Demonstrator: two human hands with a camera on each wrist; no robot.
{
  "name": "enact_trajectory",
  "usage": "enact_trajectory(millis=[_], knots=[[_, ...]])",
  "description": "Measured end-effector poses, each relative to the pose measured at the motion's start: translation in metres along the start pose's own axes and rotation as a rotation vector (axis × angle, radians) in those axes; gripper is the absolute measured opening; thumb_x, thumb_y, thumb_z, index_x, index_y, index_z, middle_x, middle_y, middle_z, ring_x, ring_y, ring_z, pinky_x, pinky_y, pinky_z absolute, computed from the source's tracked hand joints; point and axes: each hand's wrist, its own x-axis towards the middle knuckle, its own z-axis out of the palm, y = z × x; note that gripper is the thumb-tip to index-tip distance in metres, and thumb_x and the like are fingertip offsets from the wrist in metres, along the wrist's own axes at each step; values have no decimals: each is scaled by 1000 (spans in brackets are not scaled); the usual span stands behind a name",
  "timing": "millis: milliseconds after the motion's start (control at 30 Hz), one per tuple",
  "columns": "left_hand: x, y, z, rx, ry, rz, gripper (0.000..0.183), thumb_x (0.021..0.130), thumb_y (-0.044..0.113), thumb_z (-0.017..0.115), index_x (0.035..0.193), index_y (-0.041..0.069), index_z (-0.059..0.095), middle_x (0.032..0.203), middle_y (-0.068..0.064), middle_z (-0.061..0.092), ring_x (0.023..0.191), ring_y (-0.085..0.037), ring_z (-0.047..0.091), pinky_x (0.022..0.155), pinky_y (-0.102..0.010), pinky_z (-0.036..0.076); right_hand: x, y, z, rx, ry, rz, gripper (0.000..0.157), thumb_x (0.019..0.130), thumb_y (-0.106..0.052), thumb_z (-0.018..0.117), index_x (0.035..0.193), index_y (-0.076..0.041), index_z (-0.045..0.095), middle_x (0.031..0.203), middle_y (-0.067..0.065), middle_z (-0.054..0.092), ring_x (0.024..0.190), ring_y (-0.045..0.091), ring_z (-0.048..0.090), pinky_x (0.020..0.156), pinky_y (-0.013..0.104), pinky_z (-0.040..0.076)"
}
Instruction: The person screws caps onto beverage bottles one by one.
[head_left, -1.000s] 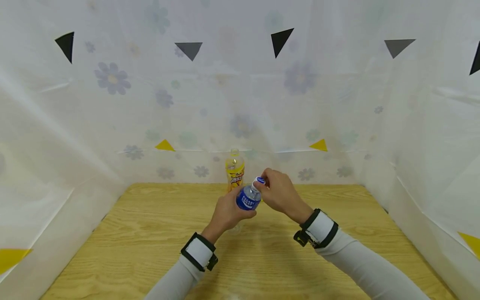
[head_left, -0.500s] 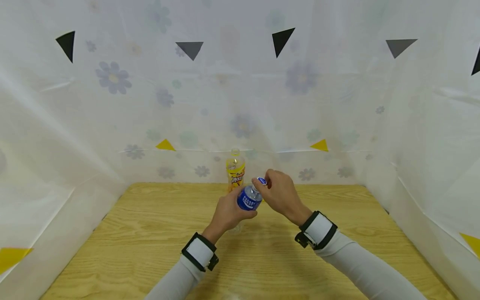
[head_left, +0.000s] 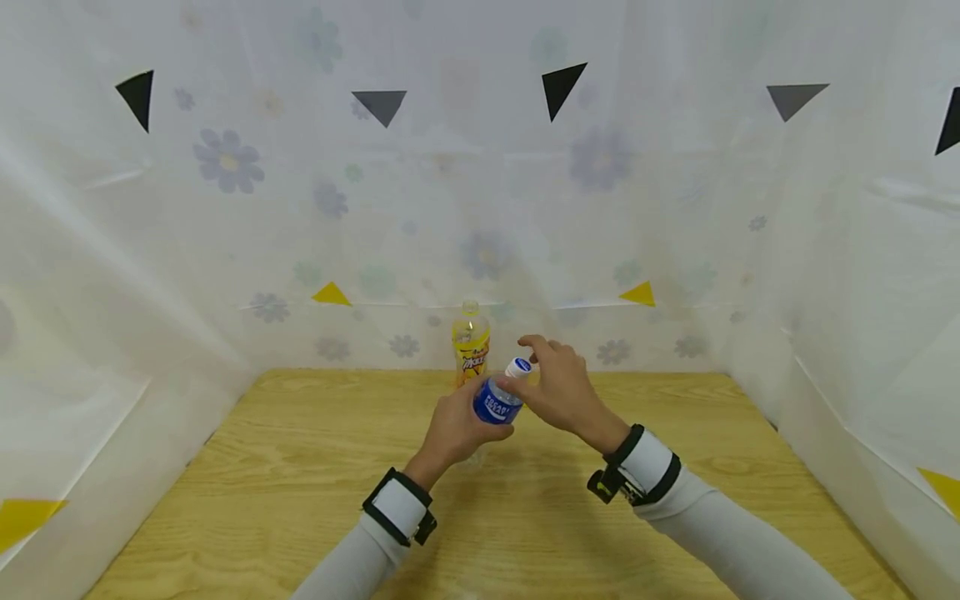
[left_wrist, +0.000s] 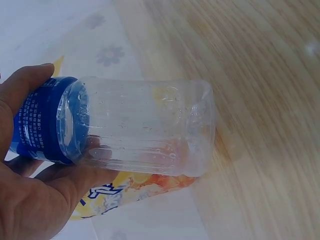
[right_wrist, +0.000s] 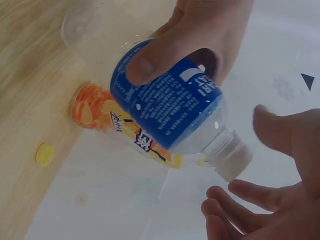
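My left hand (head_left: 459, 421) grips a clear plastic bottle with a blue label (head_left: 497, 402) round its label. The bottle tilts, its neck toward my right hand; the left wrist view shows its see-through lower part (left_wrist: 145, 127), with drops inside. A white cap (head_left: 518, 367) with a blue top sits on its neck. My right hand (head_left: 562, 390) is beside the cap, thumb and fingers spread apart around it. In the right wrist view the thumb stands off the cap (right_wrist: 234, 157), while a fingertip is close to it; whether it touches, I cannot tell.
Behind the held bottle an uncapped yellow-labelled bottle (head_left: 471, 342) stands upright on the wooden table (head_left: 300, 467). A yellow cap (right_wrist: 44, 154) lies on the table near that bottle's base. White sheeting with flowers (head_left: 480, 208) hangs at the back and both sides.
My right thumb and fingers pinched the white cap before and have now spread away from it. The left hand and its bottle have stayed nearly in place.
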Motion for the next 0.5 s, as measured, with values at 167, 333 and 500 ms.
enact_trajectory(millis=[167, 333, 500], knots=[[1, -1, 1, 6, 7, 15, 79, 77, 30, 89, 146, 15, 52, 129, -11, 67, 113, -29, 66, 91, -47, 55, 1, -2, -7, 41, -70, -62, 46, 97, -5, 61, 143, -5, 54, 122, 22, 67, 108, 40, 66, 85, 51, 56], [0, 0, 0, 4, 12, 20, 78, 77, 29, 89, 145, 16, 53, 128, -11, 67, 112, -29, 66, 90, -47, 55, 0, -3, -5, 80, -71, -58, 33, 96, 5, 58, 127, -3, 64, 120, 18, 69, 100, 31, 68, 77, 40, 59], [0, 1, 0, 2, 10, 15, 78, 77, 31, 89, 145, 17, 53, 127, -11, 67, 112, -29, 67, 90, -47, 55, -1, -3, -1, 87, -32, -55, 29, 95, 6, 59, 122, -2, 66, 115, 18, 69, 96, 28, 67, 76, 40, 59]])
